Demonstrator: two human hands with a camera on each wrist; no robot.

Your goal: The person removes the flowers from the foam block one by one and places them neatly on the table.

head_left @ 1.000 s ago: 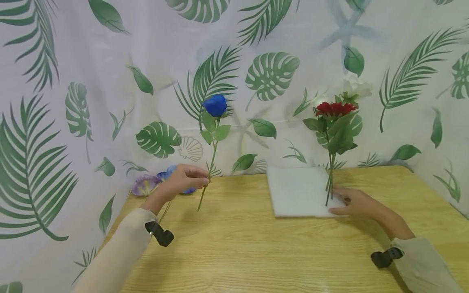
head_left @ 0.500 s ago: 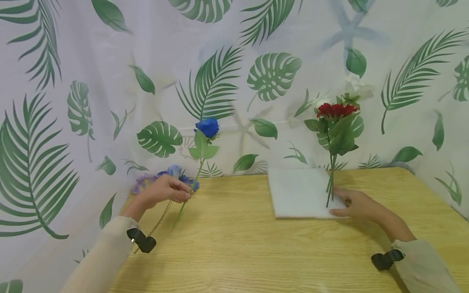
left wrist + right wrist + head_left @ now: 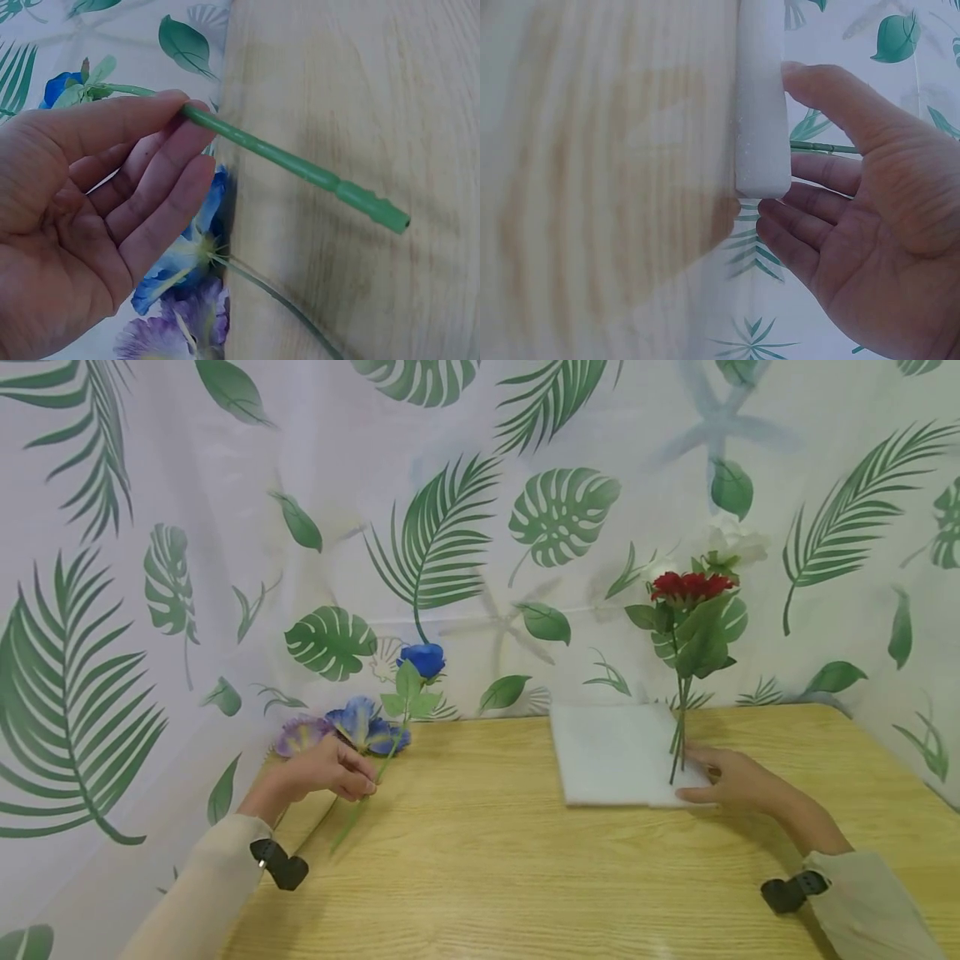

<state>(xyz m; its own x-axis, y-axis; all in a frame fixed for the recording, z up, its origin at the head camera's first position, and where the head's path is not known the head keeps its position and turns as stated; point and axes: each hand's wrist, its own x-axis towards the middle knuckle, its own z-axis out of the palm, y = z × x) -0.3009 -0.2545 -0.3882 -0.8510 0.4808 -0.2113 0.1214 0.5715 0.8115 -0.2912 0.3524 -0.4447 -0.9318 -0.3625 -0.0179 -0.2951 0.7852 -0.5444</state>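
My left hand (image 3: pixel 326 768) pinches the green stem (image 3: pixel 285 156) of an artificial blue rose (image 3: pixel 422 660) between thumb and fingertips. The rose leans up and to the right, its lower stem end pointing towards me. At the right, my right hand (image 3: pixel 738 781) rests at the corner of a white foam slab (image 3: pixel 611 756). Its thumb touches the slab and its loosely bent fingers lie along the right end. Red flowers (image 3: pixel 690 587) and white flowers (image 3: pixel 737 542) stand upright on stems at the slab's right side, near that hand.
Blue flowers (image 3: pixel 363 722) and a purple flower (image 3: pixel 300 733) lie at the table's back left, beside my left hand. A leaf-patterned curtain (image 3: pixel 465 485) hangs behind the wooden table (image 3: pixel 487 877). Each wrist carries a small black camera (image 3: pixel 279 862).
My left hand has moved left and down, lowering the blue rose towards the blue and purple flowers. My right hand, the foam slab and the standing flowers have stayed put.
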